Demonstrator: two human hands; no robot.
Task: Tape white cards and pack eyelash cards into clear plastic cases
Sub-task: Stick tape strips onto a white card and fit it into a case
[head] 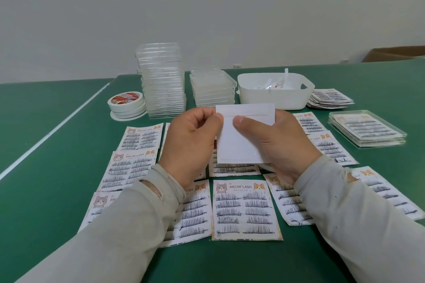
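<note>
Head view: both hands hold 1 white card [241, 142] upright above the green table [57, 145], over the middle of the laid-out eyelash cards [246, 209]. The left hand [190, 142] pinches the card's upper left edge between thumb and curled fingers. The right hand [278, 142] grasps the right side, thumb pressed on the front face, fingers behind. A thin strip, probably tape, runs across the card near its top edge; its material is not clearly resolved.

The eyelash cards lie flat in rows, face up, printed "MEOW LASH". Behind them stand 2 stacks of clear plastic cases: a tall stack [163, 80] and a shorter stack [212, 86] just beside it. Tape rolls [126, 104] sit left of the tall stack. A white bin [273, 96] holding paper scraps stands right of the shorter stack. Further right are a loose pile of eyelash cards [330, 99] and a low stack of filled cases [366, 131].
</note>
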